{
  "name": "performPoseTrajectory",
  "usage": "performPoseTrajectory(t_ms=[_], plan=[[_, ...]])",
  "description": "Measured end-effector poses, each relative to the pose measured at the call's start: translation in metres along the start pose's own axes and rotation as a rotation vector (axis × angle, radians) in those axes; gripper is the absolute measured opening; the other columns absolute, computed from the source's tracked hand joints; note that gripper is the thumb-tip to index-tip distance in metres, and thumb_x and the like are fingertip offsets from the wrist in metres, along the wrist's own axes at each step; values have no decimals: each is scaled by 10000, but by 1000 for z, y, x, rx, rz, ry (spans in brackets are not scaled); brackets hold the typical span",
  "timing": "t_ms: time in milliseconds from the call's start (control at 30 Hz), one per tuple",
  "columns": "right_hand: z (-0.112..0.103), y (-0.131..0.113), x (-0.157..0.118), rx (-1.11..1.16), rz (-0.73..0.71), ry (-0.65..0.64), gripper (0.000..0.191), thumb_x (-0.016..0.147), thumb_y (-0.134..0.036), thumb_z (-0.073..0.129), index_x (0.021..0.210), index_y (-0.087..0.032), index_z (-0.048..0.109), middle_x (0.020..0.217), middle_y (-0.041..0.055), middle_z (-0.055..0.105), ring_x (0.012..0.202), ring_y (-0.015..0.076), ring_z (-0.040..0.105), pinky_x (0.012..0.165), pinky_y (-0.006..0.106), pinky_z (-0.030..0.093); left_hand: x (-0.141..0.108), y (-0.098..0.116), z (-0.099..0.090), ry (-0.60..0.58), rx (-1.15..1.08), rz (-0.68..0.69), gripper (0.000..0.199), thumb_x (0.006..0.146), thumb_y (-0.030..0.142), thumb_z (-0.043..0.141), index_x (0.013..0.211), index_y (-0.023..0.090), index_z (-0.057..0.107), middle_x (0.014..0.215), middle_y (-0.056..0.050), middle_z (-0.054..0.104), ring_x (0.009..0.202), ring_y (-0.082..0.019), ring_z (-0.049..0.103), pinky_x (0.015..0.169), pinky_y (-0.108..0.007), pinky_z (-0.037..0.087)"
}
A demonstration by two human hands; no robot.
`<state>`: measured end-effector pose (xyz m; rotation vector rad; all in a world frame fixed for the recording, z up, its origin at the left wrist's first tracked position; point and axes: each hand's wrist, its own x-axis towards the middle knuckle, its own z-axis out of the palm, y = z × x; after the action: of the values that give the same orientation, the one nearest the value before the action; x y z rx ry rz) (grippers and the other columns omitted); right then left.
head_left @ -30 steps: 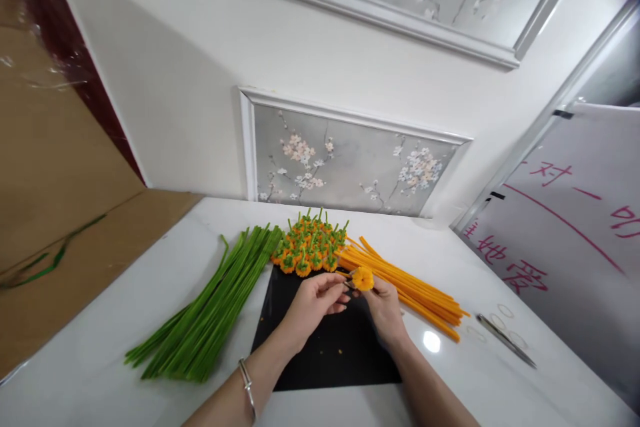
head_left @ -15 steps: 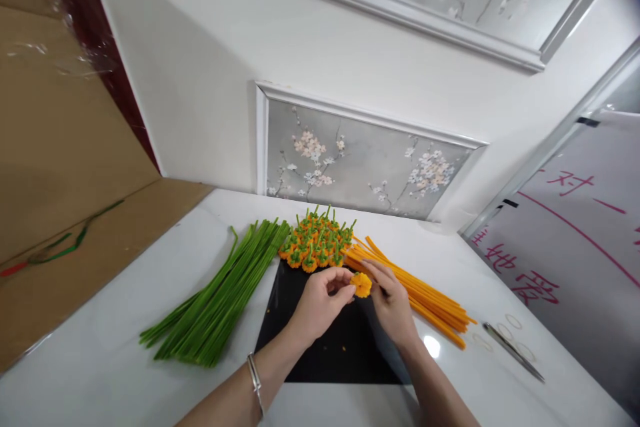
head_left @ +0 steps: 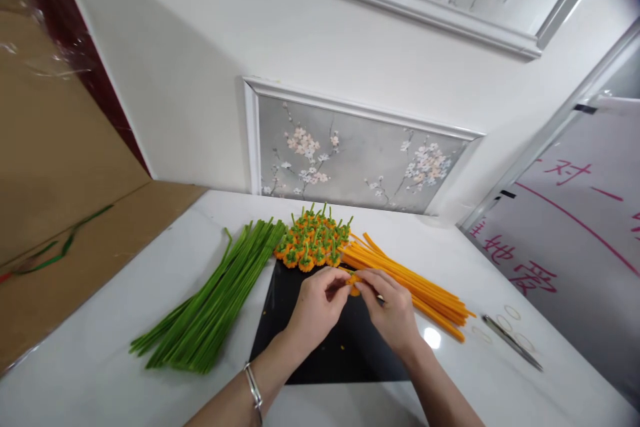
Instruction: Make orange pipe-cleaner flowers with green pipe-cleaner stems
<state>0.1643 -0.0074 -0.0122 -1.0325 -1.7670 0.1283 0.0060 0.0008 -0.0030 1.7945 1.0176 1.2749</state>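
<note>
An orange flower piece [head_left: 355, 285] is pinched between both hands above the black mat [head_left: 330, 353]. My left hand [head_left: 320, 300] grips its left side, and my right hand [head_left: 390, 307] has its fingertips on the right side; they cover most of the flower. Just behind the hands lies a pile of orange and green flower heads [head_left: 315, 237] with short green stems. Green fuzzy stems [head_left: 215, 300] lie in a bundle to the left, and orange fuzzy stems [head_left: 410, 280] lie to the right, partly behind my right hand.
Tweezers [head_left: 513, 343] and several clear rings [head_left: 523, 342] lie on the white table [head_left: 100, 340] at the right. Brown cardboard [head_left: 65, 147] borders the left side. A wall with framed floral panels [head_left: 350, 147] stands behind, with a whiteboard [head_left: 565, 227] at right.
My right hand has moved left and its fingertips have closed on the flower, which has turned so less of its face shows. The camera view has shifted slightly.
</note>
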Motion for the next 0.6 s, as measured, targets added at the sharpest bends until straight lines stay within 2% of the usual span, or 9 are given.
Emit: performPoseTrajectory(t_ms=[100, 200, 333, 467, 533, 600], plan=[[1, 1, -1, -22, -64, 43, 172, 880, -138, 548, 948, -191, 697, 917, 72, 706, 863, 181, 678, 816, 299, 561, -1, -1, 2, 37, 76, 98, 129, 830, 130, 562, 844, 157, 687, 864, -59, 693, 789, -160, 657, 735, -269, 539], [4, -1, -2, -18, -69, 69, 172, 877, -122, 542, 929, -186, 693, 885, 74, 693, 843, 179, 672, 792, 294, 563, -3, -2, 5, 76, 115, 195, 175, 841, 95, 542, 846, 158, 706, 893, -67, 699, 817, -153, 660, 771, -264, 535], [7, -5, -4, -9, -43, 74, 166, 872, -118, 543, 932, -182, 684, 868, 76, 670, 830, 180, 658, 768, 297, 557, -5, -4, 6, 90, 116, 218, 207, 859, 92, 520, 891, 158, 714, 933, -78, 700, 840, -154, 660, 781, -261, 536], [5, -5, -3, 36, 17, 28, 173, 880, -160, 541, 935, -202, 700, 902, 76, 682, 861, 197, 658, 804, 327, 551, -4, -5, 6, 88, 18, 97, 163, 835, 131, 559, 894, 166, 706, 918, -70, 697, 843, -172, 659, 795, -290, 539], [1, -2, -2, 91, 122, -18, 196, 892, -215, 533, 992, -217, 702, 945, 76, 691, 842, 204, 664, 770, 336, 563, -2, -5, 5, 70, -118, -31, 219, 810, 154, 590, 1009, 175, 681, 886, -52, 686, 793, -167, 659, 759, -293, 550], [-3, 3, 0, 176, 267, -50, 269, 907, -281, 511, 1124, -229, 662, 998, 80, 687, 755, 190, 663, 660, 319, 577, 1, -3, 3, 46, -282, -176, 340, 784, 179, 622, 1123, 179, 640, 868, -36, 672, 750, -154, 655, 730, -291, 561]])
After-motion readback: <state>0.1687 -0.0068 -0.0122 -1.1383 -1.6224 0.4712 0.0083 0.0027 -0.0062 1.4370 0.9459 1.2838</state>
